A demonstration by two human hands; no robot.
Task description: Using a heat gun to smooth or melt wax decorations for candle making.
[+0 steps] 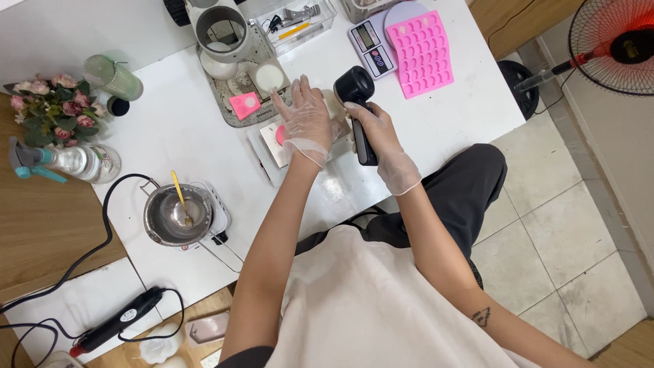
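Observation:
My right hand (381,140), in a clear glove, grips the handle of a black heat gun (355,95) whose round nozzle points down at the table. My left hand (305,121), also gloved, rests flat with fingers spread over a small white card carrying a pink round piece (280,135). Both sit on a white table (170,129). What lies under the left palm is hidden.
A metal pot with a yellow stirrer (176,215) stands on a small hot plate at left. Behind are a grey tray with moulds (235,82), a digital scale (371,44), a pink silicone mould (426,51). A spray bottle (65,162), flowers (54,109), a fan (613,44).

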